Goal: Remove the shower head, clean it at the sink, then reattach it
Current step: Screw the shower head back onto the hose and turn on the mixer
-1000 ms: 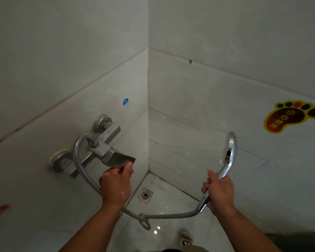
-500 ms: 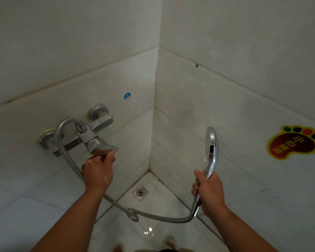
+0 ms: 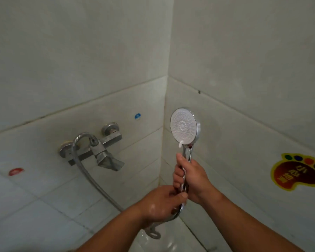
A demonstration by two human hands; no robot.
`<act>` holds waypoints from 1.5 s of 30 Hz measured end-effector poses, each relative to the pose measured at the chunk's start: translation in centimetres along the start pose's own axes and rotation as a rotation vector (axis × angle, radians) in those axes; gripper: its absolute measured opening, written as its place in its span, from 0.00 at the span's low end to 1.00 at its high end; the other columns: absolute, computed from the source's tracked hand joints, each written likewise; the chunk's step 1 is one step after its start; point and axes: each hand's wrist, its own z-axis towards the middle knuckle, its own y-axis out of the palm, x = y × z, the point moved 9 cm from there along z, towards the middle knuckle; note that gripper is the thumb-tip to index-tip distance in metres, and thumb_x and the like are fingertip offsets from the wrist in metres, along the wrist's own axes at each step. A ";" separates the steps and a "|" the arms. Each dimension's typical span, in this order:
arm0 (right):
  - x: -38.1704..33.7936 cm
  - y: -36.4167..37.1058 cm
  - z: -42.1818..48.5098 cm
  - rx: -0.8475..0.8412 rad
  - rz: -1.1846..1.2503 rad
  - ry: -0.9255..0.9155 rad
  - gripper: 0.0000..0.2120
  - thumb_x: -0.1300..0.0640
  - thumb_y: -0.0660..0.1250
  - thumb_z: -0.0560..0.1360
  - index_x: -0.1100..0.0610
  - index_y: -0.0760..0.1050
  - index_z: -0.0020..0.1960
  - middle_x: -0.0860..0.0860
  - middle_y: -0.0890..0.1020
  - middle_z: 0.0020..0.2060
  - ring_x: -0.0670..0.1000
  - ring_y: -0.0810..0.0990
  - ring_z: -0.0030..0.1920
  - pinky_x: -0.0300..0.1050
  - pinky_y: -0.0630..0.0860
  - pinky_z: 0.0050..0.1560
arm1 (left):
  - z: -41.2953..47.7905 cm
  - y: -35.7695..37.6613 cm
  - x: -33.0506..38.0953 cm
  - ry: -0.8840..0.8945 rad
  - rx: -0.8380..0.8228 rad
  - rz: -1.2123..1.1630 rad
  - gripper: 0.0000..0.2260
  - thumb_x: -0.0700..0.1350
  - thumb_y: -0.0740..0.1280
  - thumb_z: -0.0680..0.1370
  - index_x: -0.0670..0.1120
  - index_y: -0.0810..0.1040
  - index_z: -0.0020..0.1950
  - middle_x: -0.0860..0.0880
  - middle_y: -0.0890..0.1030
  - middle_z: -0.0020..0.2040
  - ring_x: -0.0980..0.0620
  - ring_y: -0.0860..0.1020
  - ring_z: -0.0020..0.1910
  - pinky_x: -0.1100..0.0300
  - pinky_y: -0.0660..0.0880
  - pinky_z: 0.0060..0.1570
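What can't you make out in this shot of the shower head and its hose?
1. Head view: the joint where the hose meets the shower head is covered by the left hand, so loosened or tight cannot be told.
2. Head view: the hose's lower run is hidden behind the left forearm.
3. Head view: the foot sticker is cut off by the right edge.
4. Head view: the blue sticker is too small to read.

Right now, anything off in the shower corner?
Nothing spilled or broken; the shower head looks intact. Only the foot-shaped sticker on the right wall sits tilted, and dark grime marks the tile joint above the mixer tap.
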 end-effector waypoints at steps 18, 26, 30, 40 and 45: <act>-23.1 23.2 -5.5 -0.184 -1.165 -0.730 0.12 0.44 0.74 0.74 0.49 0.74 0.48 0.47 0.80 0.40 0.47 0.82 0.39 0.45 0.83 0.38 | -12.2 -20.6 20.2 0.522 0.736 0.191 0.09 0.46 0.77 0.74 0.53 0.83 0.53 0.50 0.86 0.40 0.51 0.86 0.36 0.52 0.84 0.42; -35.2 32.2 -9.8 -0.321 -1.054 -0.927 0.11 0.54 0.76 0.74 0.60 0.77 0.48 0.57 0.85 0.41 0.56 0.87 0.40 0.56 0.85 0.43 | -18.5 -26.7 32.9 0.696 1.002 0.419 0.05 0.52 0.71 0.78 0.54 0.83 0.52 0.57 0.83 0.33 0.58 0.80 0.30 0.53 0.82 0.40; -40.2 36.8 -11.3 -0.441 -1.080 -1.017 0.12 0.52 0.75 0.75 0.61 0.79 0.46 0.59 0.86 0.39 0.59 0.87 0.41 0.61 0.84 0.47 | -22.3 -29.3 39.0 0.683 1.166 0.525 0.06 0.52 0.72 0.77 0.52 0.85 0.47 0.54 0.85 0.38 0.56 0.83 0.35 0.49 0.83 0.43; -52.8 46.7 -19.0 -0.547 -0.865 -1.335 0.11 0.53 0.77 0.73 0.61 0.83 0.43 0.58 0.87 0.37 0.58 0.88 0.38 0.57 0.85 0.47 | -32.8 -33.9 52.8 0.736 1.471 0.632 0.05 0.51 0.74 0.76 0.52 0.84 0.50 0.51 0.87 0.38 0.49 0.86 0.37 0.46 0.84 0.49; -58.1 50.0 -22.7 -0.476 -0.827 -1.481 0.10 0.52 0.77 0.73 0.59 0.84 0.44 0.58 0.87 0.38 0.55 0.88 0.37 0.54 0.85 0.46 | -36.8 -35.2 59.1 0.774 1.583 0.716 0.09 0.56 0.75 0.73 0.51 0.85 0.42 0.49 0.87 0.38 0.45 0.86 0.41 0.46 0.83 0.51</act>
